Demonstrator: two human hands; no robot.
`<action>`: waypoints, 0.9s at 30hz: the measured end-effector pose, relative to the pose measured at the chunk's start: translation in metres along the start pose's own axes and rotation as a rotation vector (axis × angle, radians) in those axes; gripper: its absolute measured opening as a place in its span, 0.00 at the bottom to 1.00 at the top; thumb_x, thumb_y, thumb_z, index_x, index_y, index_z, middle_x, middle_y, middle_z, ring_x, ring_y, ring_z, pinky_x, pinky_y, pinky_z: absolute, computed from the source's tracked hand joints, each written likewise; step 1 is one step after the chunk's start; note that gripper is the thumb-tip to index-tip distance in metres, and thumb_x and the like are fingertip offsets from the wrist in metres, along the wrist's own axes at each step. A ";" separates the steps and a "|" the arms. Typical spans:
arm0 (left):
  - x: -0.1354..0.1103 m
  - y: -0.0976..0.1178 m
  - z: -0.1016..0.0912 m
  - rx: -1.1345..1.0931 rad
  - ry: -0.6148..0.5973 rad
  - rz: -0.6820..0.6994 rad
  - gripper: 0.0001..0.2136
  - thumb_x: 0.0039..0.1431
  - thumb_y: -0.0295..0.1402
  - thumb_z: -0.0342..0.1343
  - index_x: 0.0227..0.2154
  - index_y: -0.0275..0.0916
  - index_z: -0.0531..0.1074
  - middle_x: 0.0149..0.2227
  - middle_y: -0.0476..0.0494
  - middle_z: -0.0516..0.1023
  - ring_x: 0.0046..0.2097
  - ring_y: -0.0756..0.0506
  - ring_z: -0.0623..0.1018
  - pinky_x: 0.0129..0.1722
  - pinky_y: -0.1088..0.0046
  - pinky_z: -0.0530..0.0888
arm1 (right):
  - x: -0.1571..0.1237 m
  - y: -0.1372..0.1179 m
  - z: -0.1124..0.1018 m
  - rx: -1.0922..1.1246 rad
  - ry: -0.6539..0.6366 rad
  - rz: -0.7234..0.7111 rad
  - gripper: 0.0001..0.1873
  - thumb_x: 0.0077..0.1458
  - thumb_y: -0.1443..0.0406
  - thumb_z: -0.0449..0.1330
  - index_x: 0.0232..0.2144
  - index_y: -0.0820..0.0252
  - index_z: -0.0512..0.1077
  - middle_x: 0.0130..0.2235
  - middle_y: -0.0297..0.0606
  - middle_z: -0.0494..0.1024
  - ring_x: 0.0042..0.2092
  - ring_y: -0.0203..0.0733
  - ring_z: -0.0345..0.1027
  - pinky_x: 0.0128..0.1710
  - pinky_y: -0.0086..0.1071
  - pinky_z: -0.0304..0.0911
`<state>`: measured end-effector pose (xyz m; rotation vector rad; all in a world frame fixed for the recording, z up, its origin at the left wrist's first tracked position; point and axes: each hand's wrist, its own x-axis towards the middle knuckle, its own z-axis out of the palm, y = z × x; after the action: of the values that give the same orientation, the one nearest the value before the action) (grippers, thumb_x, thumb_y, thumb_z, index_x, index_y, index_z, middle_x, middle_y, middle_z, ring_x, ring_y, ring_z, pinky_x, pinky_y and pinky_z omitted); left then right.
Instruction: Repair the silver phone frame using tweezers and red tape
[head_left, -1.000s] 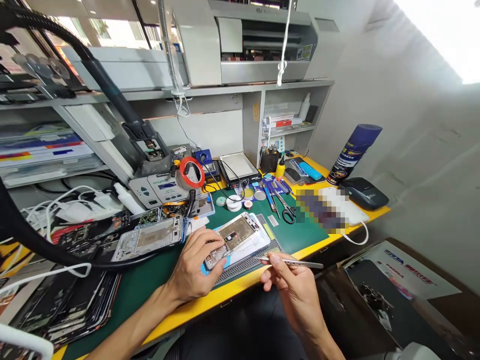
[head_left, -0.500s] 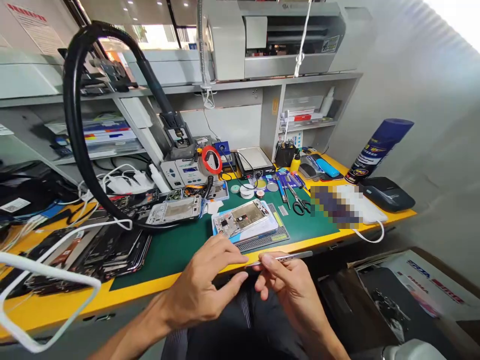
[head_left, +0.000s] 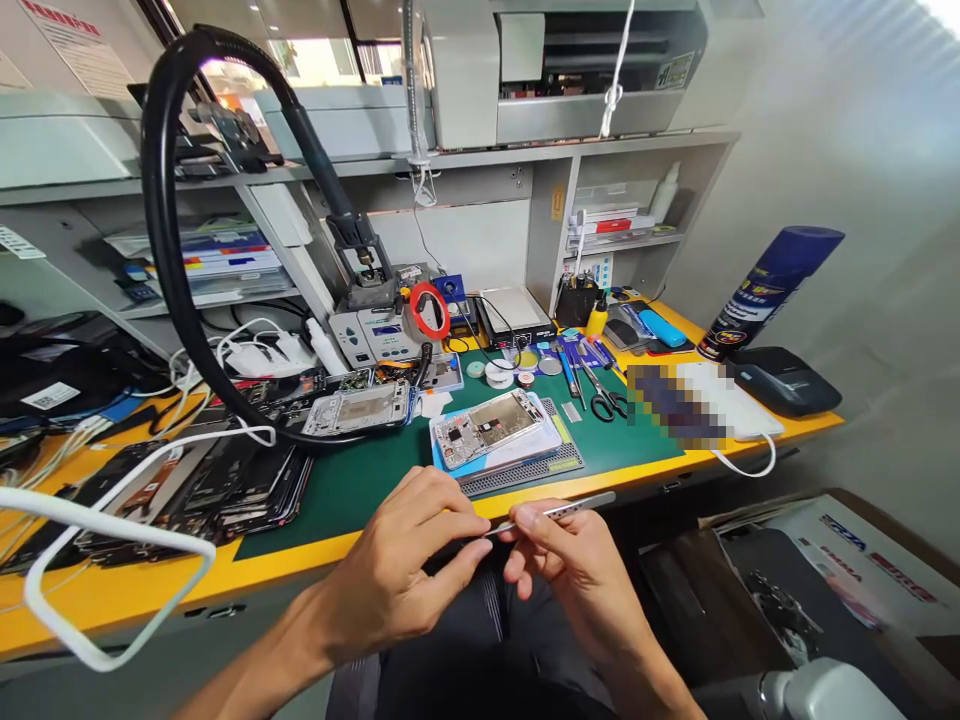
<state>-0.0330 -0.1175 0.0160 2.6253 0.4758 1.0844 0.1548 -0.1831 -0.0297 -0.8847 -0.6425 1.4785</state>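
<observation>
My right hand (head_left: 574, 575) pinches a pair of metal tweezers (head_left: 559, 511) in front of the bench edge, their tip pointing left. My left hand (head_left: 409, 570) is pinched at that tip with thumb and forefinger together; whatever lies between them is too small to see. Both hands hover over my lap, off the bench. Beyond them an opened phone (head_left: 489, 426) with its circuit board showing lies on a blue-edged pad on the grey mesh mat (head_left: 525, 470).
A green mat (head_left: 360, 480) covers the yellow bench. Stacked phone screens (head_left: 225, 485) and a second phone frame (head_left: 360, 408) lie left. A black hose (head_left: 161, 230), a soldering station (head_left: 375, 335), scissors (head_left: 604, 400), a blue spray can (head_left: 772, 290) and a black device (head_left: 784, 380) stand around.
My left hand has left the opened phone and come back to the tweezer tip. Both hands drew off the bench toward my lap, and my view swung left.
</observation>
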 end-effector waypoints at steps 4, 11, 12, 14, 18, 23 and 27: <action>-0.006 0.001 -0.001 0.000 -0.008 -0.018 0.10 0.61 0.21 0.61 0.41 0.43 0.76 0.33 0.47 0.79 0.37 0.46 0.75 0.36 0.62 0.76 | -0.001 0.005 0.001 0.000 0.001 0.016 0.13 0.52 0.56 0.73 0.30 0.61 0.85 0.31 0.43 0.83 0.25 0.38 0.76 0.21 0.27 0.69; -0.009 0.001 -0.001 0.004 -0.015 -0.037 0.10 0.62 0.22 0.60 0.40 0.44 0.76 0.32 0.48 0.79 0.36 0.46 0.76 0.35 0.62 0.76 | -0.001 0.007 0.003 0.018 0.005 0.028 0.15 0.50 0.56 0.74 0.30 0.64 0.83 0.31 0.44 0.84 0.24 0.38 0.76 0.20 0.25 0.70; -0.009 0.001 -0.001 0.005 -0.017 -0.041 0.10 0.62 0.21 0.60 0.40 0.44 0.76 0.32 0.48 0.79 0.36 0.46 0.76 0.35 0.62 0.76 | -0.001 0.007 0.003 0.021 0.007 0.031 0.15 0.50 0.56 0.74 0.30 0.65 0.83 0.31 0.44 0.84 0.24 0.38 0.76 0.20 0.25 0.70; -0.010 0.001 -0.002 0.010 -0.026 -0.051 0.10 0.62 0.21 0.60 0.39 0.44 0.76 0.32 0.48 0.79 0.36 0.46 0.76 0.35 0.62 0.76 | -0.001 0.007 0.003 0.027 0.013 0.037 0.16 0.50 0.56 0.74 0.30 0.66 0.83 0.31 0.45 0.84 0.24 0.38 0.77 0.20 0.25 0.70; -0.009 0.002 -0.003 0.019 -0.029 -0.057 0.10 0.62 0.20 0.59 0.38 0.44 0.75 0.32 0.49 0.78 0.35 0.46 0.76 0.35 0.62 0.75 | 0.001 0.008 0.003 0.036 0.026 0.046 0.17 0.49 0.56 0.74 0.30 0.67 0.83 0.31 0.44 0.84 0.23 0.38 0.76 0.19 0.25 0.70; -0.008 0.002 -0.007 0.009 0.009 -0.049 0.10 0.61 0.19 0.58 0.38 0.42 0.75 0.31 0.47 0.77 0.35 0.45 0.76 0.35 0.63 0.75 | 0.003 0.008 -0.001 0.042 0.061 0.044 0.17 0.49 0.56 0.74 0.30 0.67 0.83 0.30 0.44 0.84 0.24 0.37 0.76 0.19 0.24 0.69; -0.019 -0.002 -0.009 -0.011 0.022 -0.072 0.12 0.60 0.17 0.58 0.39 0.42 0.74 0.31 0.47 0.77 0.36 0.46 0.75 0.35 0.65 0.75 | 0.005 0.006 -0.008 0.047 0.108 0.034 0.17 0.47 0.56 0.76 0.29 0.66 0.83 0.29 0.43 0.83 0.23 0.38 0.76 0.19 0.24 0.69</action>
<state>-0.0523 -0.1223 0.0098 2.5684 0.5627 1.0915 0.1579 -0.1799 -0.0395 -0.9360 -0.5131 1.4596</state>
